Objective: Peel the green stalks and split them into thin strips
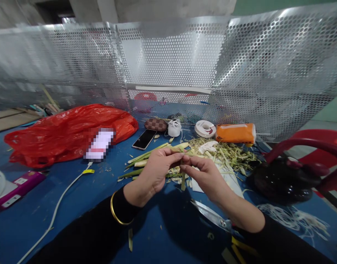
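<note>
My left hand (155,169) and my right hand (206,176) meet over the middle of the blue table, both closed in a pinch. Between their fingertips is a flat green plant strip (183,181), its lower end hanging down below them. Beyond my left hand lie several green stalks (150,152). A heap of shredded plant trimmings (233,156) spreads behind my right hand, partly on a white sheet (230,179). Under my right forearm lie scissors (209,212), their handles partly hidden by the sleeve.
A lit phone (99,145) on a white cable rests against a red plastic bag (72,128). Behind are a dark phone (144,139), a checkered case (156,124), a ribbon spool (205,128) and an orange packet (235,133). A black kettle (281,179) stands right; a purple power strip (22,187), left.
</note>
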The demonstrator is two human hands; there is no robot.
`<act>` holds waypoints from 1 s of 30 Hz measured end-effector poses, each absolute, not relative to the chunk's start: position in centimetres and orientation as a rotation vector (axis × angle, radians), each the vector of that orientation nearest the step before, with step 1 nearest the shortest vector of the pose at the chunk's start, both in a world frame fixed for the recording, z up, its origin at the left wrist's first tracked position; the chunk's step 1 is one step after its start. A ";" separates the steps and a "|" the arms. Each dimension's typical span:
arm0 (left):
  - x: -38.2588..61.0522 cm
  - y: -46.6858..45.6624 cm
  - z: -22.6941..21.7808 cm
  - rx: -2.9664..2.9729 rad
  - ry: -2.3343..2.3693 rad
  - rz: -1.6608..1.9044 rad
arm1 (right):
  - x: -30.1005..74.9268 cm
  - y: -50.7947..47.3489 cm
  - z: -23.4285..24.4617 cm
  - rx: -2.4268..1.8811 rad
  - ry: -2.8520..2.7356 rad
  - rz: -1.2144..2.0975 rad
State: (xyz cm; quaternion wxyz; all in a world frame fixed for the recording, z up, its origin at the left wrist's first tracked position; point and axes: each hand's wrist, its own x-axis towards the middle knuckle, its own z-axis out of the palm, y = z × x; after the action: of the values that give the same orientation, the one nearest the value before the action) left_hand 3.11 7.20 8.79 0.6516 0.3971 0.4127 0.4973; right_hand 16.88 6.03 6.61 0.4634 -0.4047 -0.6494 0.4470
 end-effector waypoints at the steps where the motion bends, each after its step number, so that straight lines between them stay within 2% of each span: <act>1: 3.1 7.2 8.8 0.895 0.935 1.131 | 16.9 6.0 6.7 -0.994 -1.600 1.089; 22: 2.9 7.5 8.4 0.886 0.924 1.109 | 17.1 6.3 6.4 -1.069 -1.715 1.017; 25: 2.5 7.7 8.6 0.938 0.906 1.048 | 18.1 6.1 7.5 -1.168 -1.818 0.932; 28: 2.4 7.6 9.0 0.920 0.907 0.985 | 19.3 6.2 8.6 -1.271 -1.700 0.731; 30: 2.5 7.4 9.2 0.885 0.925 0.947 | 19.6 6.5 8.8 -1.260 -1.605 0.715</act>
State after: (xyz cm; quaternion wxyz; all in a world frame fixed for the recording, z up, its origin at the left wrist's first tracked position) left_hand 2.54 7.39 9.24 0.6993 0.3973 0.4152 0.4252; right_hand 19.64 6.53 8.77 0.4704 -0.5142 -0.6551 0.2917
